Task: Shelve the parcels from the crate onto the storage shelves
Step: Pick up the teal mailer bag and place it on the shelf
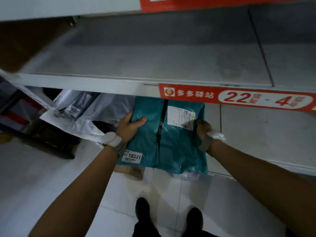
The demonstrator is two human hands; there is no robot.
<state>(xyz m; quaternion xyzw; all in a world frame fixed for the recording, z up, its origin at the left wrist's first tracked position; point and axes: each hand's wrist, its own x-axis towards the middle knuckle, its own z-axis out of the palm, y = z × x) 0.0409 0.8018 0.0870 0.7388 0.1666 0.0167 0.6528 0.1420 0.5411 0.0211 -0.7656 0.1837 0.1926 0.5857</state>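
Both hands grip the teal parcel (171,142): the left hand (129,128) with its thumb over the left edge, the right hand (203,130) curled round the right edge. The parcel's far end sits just below the red label strip (239,98). Grey parcels (95,110) below-left of the strip look already shelved. This one seems mid-placement; how many remain I cannot tell.

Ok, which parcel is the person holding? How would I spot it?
Find the red label reading 22-4. Just below it, the left hand and right hand hold a teal bag. The bags to its left are pale grey; only this one is teal, with sticker 10331.
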